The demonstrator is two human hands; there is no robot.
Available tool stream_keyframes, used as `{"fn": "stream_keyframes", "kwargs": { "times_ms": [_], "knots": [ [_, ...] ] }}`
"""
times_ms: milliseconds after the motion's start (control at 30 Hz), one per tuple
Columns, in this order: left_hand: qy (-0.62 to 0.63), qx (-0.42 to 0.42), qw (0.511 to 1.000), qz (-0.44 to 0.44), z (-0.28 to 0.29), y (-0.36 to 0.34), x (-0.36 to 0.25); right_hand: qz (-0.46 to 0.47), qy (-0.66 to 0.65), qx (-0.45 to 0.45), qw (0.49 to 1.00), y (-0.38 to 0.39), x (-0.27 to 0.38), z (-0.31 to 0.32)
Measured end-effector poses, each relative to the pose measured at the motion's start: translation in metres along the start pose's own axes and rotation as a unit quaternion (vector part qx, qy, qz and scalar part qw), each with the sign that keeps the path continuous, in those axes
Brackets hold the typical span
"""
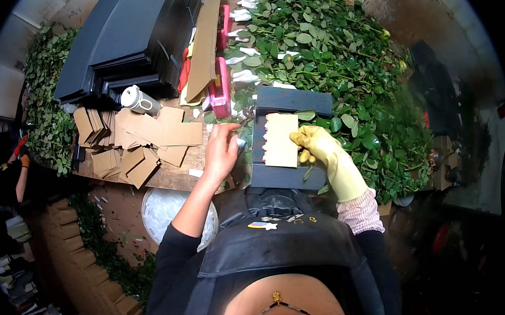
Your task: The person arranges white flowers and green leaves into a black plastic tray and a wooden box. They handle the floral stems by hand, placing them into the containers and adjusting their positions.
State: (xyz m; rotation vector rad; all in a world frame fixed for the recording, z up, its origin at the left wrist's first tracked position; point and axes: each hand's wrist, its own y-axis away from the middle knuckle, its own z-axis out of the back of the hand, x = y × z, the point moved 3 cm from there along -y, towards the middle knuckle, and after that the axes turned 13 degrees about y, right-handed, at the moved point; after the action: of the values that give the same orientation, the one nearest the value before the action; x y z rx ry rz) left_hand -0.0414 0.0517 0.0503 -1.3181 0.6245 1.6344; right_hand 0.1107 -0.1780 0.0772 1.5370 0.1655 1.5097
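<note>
A tan cardboard piece lies on a dark corrugated sheet in front of me, with small reddish bits showing along its left edge. At its right edge my right hand, in a yellow rubber glove, is closed with thumb and fingers on the cardboard. A leaf sticks out above that hand and a thin stem below it. My bare left hand is over the table left of the sheet, its fingers stretched out and apart from the cardboard. Near its fingertips are small white pieces, partly hidden.
Leafy rose stems with white-wrapped ends cover the right side. Pink tape dispensers stand left of them. Further left are stacked dark sheets, a white cup and loose cardboard pieces. A white bucket stands below the table edge.
</note>
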Motion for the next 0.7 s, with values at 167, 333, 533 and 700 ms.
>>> {"fn": "stream_keyframes", "kwargs": {
  "times_ms": [167,333,533,700],
  "knots": [
    [-0.067,0.223,0.965,-0.124,-0.046,-0.036,-0.023,-0.058,0.076,-0.035,0.995,-0.02,-0.016,-0.007],
    [-0.185,0.415,0.886,-0.095,-0.092,-0.063,-0.028,-0.056,0.119,-0.018,0.991,-0.01,0.006,-0.006],
    [-0.244,0.488,0.838,-0.02,-0.107,-0.08,-0.024,-0.025,0.195,-0.048,0.979,0.066,-0.001,0.004],
    [-0.255,0.491,0.833,0.009,-0.108,-0.084,-0.031,-0.154,0.193,0.101,0.964,0.069,-0.106,-0.006]
  ]
}}
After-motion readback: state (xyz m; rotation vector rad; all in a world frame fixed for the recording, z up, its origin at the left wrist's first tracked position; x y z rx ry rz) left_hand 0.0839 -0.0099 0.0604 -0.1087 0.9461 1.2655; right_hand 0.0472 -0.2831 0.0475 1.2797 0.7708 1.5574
